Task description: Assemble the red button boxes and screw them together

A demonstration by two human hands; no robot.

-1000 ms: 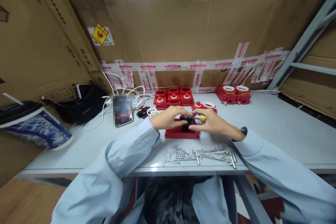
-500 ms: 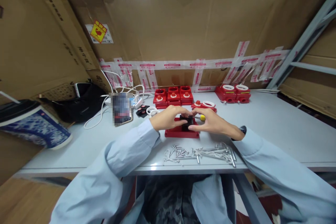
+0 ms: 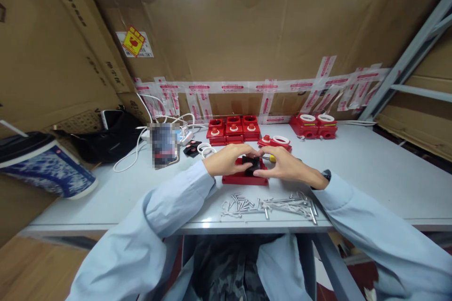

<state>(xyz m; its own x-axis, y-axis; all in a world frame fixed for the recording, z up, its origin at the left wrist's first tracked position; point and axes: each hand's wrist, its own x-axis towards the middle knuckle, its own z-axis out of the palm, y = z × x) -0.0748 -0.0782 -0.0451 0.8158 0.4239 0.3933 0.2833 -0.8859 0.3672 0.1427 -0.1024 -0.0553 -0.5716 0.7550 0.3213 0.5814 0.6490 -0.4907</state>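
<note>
Black block (image 3: 251,170) sits between left hand (image 3: 230,158) and right hand (image 3: 280,162), neither nearer, each grip's fingers and thumb closed on it, right of centre over red base (image 3: 243,180), base's long axis left-right on surface (image 3: 370,178)

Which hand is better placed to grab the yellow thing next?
Probably the right hand: the yellow thing shows right beside it. The left hand is farther off, though both touch the black part.
</note>
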